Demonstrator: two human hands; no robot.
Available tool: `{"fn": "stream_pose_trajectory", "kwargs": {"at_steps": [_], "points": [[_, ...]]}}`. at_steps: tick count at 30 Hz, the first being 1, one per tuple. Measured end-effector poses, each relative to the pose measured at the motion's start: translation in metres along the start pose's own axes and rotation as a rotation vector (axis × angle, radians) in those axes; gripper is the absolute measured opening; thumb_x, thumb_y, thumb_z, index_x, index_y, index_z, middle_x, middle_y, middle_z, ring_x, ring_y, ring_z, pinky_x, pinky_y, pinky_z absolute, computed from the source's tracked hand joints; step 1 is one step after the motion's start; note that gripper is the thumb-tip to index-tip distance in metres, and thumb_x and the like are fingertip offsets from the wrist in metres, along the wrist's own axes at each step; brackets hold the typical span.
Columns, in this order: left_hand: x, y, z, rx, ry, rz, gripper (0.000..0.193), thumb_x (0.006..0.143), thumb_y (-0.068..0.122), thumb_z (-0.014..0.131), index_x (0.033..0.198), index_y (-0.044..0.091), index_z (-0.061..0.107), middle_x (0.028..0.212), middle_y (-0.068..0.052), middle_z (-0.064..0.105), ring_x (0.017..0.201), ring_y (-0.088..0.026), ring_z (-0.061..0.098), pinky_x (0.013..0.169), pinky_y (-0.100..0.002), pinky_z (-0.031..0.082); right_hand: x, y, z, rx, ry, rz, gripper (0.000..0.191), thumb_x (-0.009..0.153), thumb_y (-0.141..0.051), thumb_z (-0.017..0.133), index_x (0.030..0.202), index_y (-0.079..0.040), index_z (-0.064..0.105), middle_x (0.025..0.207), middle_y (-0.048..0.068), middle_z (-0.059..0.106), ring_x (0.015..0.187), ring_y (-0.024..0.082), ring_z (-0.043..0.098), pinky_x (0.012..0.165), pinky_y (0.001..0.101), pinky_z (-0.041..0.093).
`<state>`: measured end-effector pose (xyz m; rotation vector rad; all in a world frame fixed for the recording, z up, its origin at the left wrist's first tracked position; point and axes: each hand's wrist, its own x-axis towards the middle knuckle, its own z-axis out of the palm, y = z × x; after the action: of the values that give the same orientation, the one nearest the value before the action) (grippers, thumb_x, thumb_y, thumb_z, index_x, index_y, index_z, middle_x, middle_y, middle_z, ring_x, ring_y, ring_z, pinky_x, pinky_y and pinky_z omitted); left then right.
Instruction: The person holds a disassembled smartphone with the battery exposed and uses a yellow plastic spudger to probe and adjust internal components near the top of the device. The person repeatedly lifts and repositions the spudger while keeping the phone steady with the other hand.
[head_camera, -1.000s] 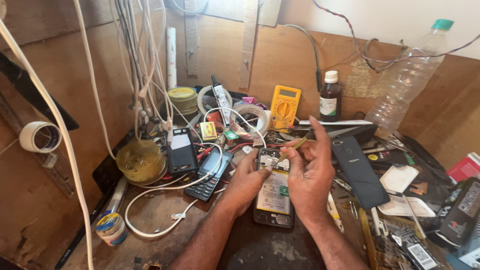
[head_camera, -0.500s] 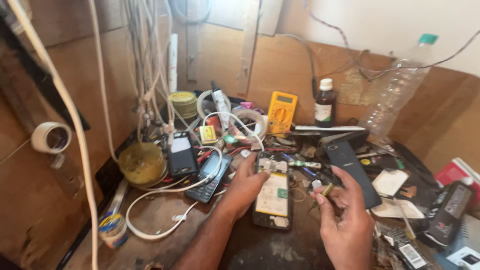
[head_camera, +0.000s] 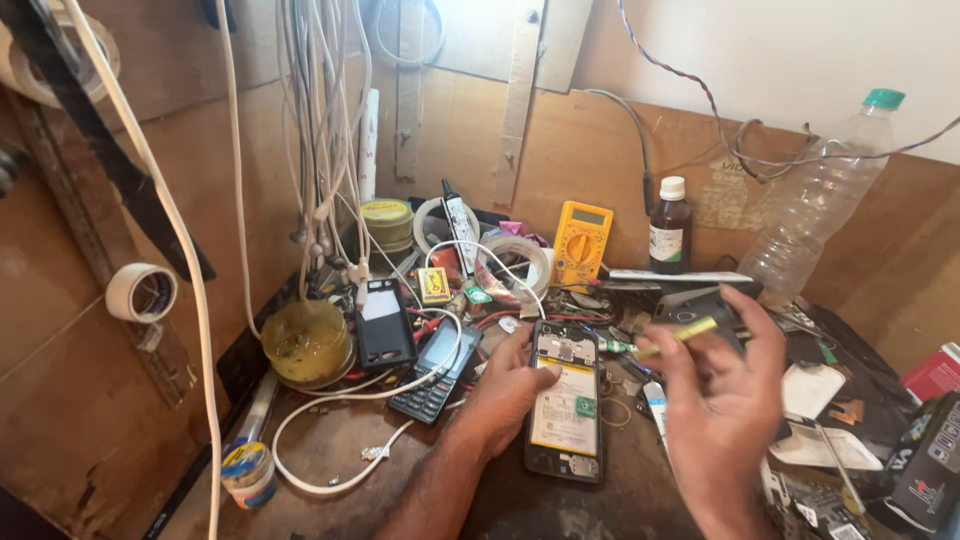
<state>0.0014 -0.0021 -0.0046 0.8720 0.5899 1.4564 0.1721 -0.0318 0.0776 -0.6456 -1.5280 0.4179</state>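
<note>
- Head view: opened phone (head_camera: 566, 405), back cover off, lies flat at lower centre of frame.
- Left hand (head_camera: 508, 392) rests on the phone's left edge, fingers curled loosely against it.
- Right hand (head_camera: 722, 392), lower right, pinches a yellow-green tool (head_camera: 676, 338); hand blurred.
- Yellow multimeter (head_camera: 581, 243) stands behind, centre.

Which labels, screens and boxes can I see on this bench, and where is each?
Brown bottle: back centre, white cap, white label.
Yellow meter: left of the bottle, small grey screen.
Opened phone: under the left hand, yellow-white battery label.
Keypad phone: left of it, dark screen.
Red box: right edge.
</note>
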Motion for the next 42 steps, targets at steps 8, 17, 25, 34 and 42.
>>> {"fn": "stream_pose_trajectory", "kwargs": {"at_steps": [8,17,25,34,42], "points": [[-0.005,0.006,0.007,0.027,0.085,-0.03,0.063,0.081,-0.007,0.057,0.143,0.003,0.049,0.117,-0.015,0.071,0.102,-0.024,0.072,0.09,-0.037,0.058,0.008,0.015,0.055,0.073,-0.079,-0.019,0.054,0.098,0.007,0.062,0.147,0.001,0.039,0.099,0.017,0.074,0.09,0.017,0.073,0.08,0.03,0.061],[-0.004,0.008,0.01,0.099,0.1,-0.019,0.067,0.079,-0.004,0.057,0.145,0.0,0.046,0.116,-0.016,0.07,0.098,-0.023,0.071,0.086,-0.034,0.057,0.0,0.023,0.056,0.03,-0.058,-0.003,0.053,0.1,0.005,0.062,0.147,0.002,0.039,0.098,0.014,0.074,0.09,0.016,0.072,0.08,0.0287,0.059],[-0.006,0.008,0.011,0.11,0.118,-0.008,0.069,0.079,-0.004,0.057,0.147,0.001,0.044,0.118,-0.014,0.069,0.1,-0.02,0.069,0.085,-0.033,0.056,-0.002,0.021,0.057,0.035,-0.09,-0.006,0.053,0.101,0.005,0.063,0.148,0.002,0.04,0.101,0.014,0.075,0.091,0.016,0.072,0.082,0.0294,0.06],[-0.003,0.005,0.009,0.091,0.112,-0.011,0.067,0.079,-0.003,0.056,0.145,0.0,0.047,0.115,-0.014,0.068,0.097,-0.021,0.068,0.084,-0.033,0.056,-0.006,0.02,0.06,-0.133,-0.053,-0.132,0.053,0.097,0.003,0.071,0.145,0.001,0.049,0.092,0.008,0.071,0.083,0.011,0.07,0.073,0.0243,0.057],[-0.006,0.009,0.009,0.086,0.102,-0.013,0.067,0.078,-0.003,0.057,0.145,-0.002,0.047,0.114,-0.015,0.068,0.099,-0.022,0.068,0.086,-0.035,0.056,-0.005,0.023,0.062,-0.141,-0.072,-0.156,0.052,0.095,0.002,0.075,0.143,-0.001,0.053,0.09,0.004,0.071,0.084,0.007,0.068,0.074,0.0231,0.058]]}}
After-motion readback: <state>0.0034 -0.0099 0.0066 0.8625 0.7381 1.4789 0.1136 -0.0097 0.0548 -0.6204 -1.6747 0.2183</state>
